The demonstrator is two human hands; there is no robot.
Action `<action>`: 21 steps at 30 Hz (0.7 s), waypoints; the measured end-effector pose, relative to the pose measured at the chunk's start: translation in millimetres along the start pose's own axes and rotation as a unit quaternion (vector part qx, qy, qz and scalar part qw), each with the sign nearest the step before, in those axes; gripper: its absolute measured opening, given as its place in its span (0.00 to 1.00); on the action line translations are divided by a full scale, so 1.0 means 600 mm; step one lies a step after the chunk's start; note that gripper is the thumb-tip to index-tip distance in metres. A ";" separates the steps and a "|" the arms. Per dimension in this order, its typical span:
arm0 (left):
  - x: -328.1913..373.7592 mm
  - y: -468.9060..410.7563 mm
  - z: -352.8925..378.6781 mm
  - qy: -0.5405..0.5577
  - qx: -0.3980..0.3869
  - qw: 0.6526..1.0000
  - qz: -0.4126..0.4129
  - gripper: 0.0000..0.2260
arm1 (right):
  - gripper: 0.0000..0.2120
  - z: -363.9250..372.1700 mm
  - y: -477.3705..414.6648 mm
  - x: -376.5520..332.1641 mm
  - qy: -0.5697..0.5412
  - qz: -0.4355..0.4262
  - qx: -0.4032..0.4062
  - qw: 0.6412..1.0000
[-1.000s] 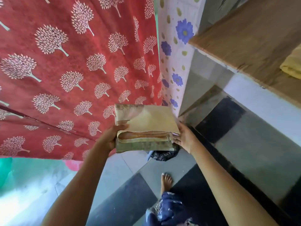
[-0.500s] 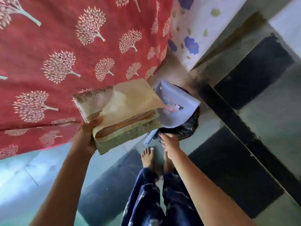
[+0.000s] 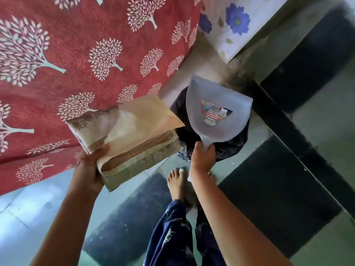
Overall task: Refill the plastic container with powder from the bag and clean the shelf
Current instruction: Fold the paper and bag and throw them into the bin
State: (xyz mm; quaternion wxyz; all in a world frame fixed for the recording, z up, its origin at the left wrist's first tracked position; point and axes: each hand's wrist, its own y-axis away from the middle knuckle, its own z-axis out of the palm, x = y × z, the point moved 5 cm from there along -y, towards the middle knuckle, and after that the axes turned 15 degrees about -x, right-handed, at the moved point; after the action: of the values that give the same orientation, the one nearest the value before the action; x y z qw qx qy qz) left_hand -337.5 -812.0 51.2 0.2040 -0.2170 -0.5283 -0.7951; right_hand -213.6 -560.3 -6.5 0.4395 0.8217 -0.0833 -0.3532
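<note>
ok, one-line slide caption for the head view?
Left hand holds folded stained paper; right hand grips the pale dustpan by its handle atop a black-bagged bin.

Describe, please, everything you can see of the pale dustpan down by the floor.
The dustpan is pale lavender, plastic by its look, broad with a straight front edge, rounding back toward a narrow handle. A red-and-blue sticker sits in its middle, its text too blurred to read. It lies across a dark, black-lined bin on the floor, handle toward the person. The right hand grips the handle from above.
</note>
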 end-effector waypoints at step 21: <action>-0.160 -0.301 0.296 -0.404 0.072 0.908 -0.084 0.15 | 0.06 -0.248 -0.092 -0.044 0.027 -0.107 0.019 0.994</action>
State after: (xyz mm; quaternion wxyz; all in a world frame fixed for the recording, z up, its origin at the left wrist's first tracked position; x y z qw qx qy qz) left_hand -335.5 -573.3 -77.0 -0.0795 -0.4589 -0.6380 -0.6132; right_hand -145.2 -416.9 17.8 0.3856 0.8435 0.0099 -0.3737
